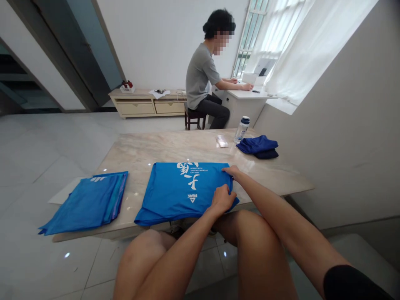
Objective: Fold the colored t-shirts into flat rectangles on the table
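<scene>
A bright blue folded T-shirt point(175, 191) with white printed lettering lies flat near the front edge of the marble-look table point(137, 146). My right hand point(232, 171) pinches its right edge near the far corner. Closer to me, my left hand point(223, 198) is closed on the same edge, with its fingers partly hidden from view. Both hands are close together, one behind the other. To the left, a stack of folded blue and purple clothes point(90, 204) hangs slightly over the table's front left edge.
Dark blue cloth point(259, 146) lies at the table's back right, next to a clear bottle point(242, 130) with a dark cap and a small blurred packet point(221, 141). Beyond, a person point(201, 75) sits on a stool at a white desk point(246, 95). A low cabinet point(137, 108) lines the wall.
</scene>
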A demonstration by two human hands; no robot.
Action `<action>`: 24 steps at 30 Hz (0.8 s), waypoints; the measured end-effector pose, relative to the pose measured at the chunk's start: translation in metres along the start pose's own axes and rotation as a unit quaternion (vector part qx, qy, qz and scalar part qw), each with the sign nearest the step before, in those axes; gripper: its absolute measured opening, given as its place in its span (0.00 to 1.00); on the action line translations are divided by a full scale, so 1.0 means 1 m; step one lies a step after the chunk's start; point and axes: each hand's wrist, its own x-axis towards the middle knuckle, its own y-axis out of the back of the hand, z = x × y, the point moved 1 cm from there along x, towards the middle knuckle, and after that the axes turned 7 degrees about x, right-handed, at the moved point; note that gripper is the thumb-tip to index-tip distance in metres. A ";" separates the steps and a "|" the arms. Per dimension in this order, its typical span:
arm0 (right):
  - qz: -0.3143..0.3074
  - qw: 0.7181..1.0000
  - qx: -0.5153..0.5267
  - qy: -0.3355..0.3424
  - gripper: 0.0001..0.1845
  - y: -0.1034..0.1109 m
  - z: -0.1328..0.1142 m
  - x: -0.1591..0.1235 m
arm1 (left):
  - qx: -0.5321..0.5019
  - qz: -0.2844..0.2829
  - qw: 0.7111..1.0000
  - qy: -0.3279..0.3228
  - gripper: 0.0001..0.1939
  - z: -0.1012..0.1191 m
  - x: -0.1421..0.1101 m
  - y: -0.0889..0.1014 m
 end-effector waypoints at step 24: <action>-0.063 0.987 0.057 0.136 0.10 -0.184 -0.111 -0.137 | -0.151 0.153 0.961 0.172 0.22 -0.207 -0.101 0.100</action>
